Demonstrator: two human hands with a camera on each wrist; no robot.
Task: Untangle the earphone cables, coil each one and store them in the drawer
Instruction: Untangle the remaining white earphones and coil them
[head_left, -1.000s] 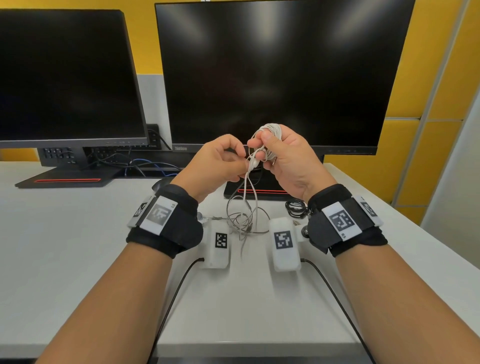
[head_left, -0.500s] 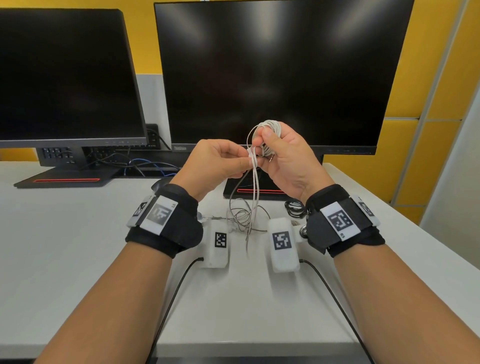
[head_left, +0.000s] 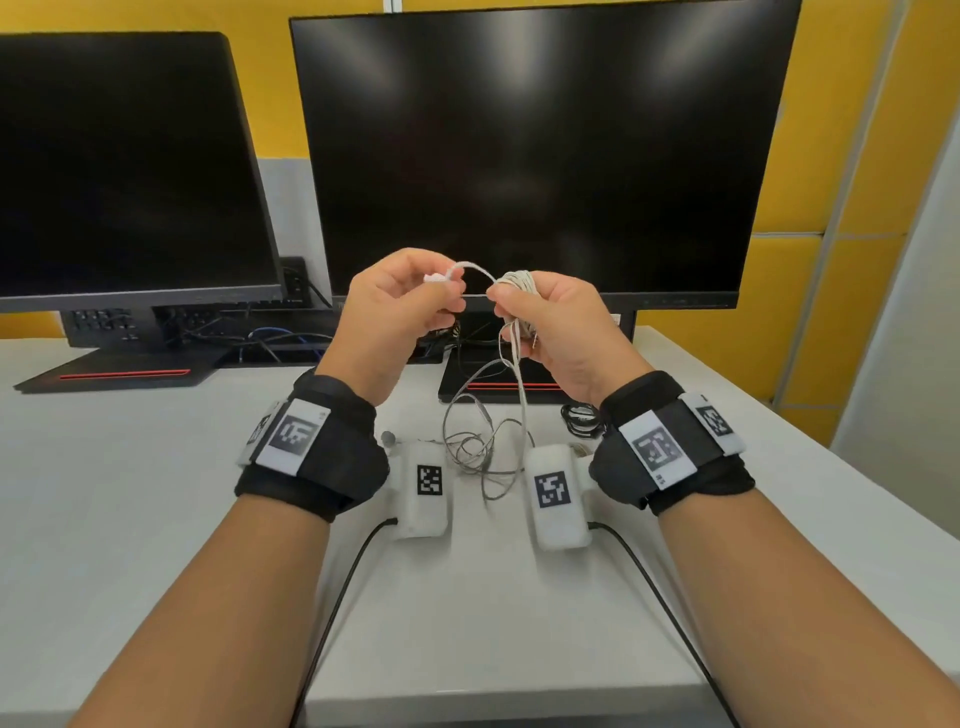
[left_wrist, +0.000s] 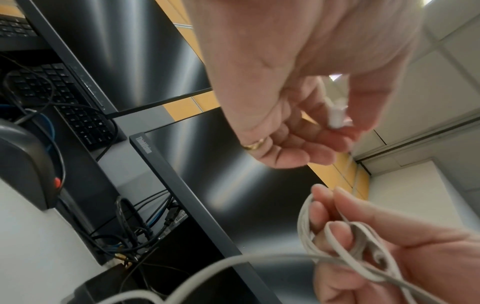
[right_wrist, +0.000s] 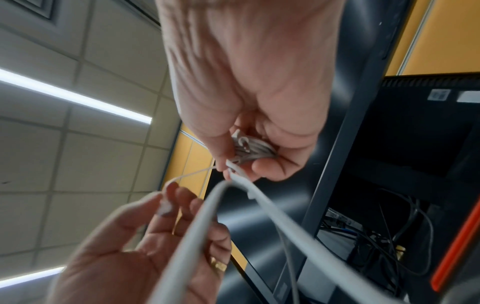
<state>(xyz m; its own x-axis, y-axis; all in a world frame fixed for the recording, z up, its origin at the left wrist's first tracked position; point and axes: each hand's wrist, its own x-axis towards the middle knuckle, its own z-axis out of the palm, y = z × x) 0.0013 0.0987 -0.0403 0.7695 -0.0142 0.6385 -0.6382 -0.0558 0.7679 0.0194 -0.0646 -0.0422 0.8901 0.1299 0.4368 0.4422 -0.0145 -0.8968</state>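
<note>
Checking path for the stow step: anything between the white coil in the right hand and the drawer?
Cannot say: no drawer shows in any view. The right hand holds the white coil; its tail hangs into a loose grey cable tangle on the desk.

The head view looks forward and down from above the forearms, taking in the table (head_left: 130, 519), both raised hands and the two dark monitors (head_left: 519, 156) behind. The left wrist view sits close under the left hand (left_wrist: 285, 82) and looks up along it toward the monitors. The right wrist view sits equally close under the right hand (right_wrist: 246, 82), tilted toward the ceiling. All three share both hands and the white earphone cable (head_left: 517, 283) between them.
</note>
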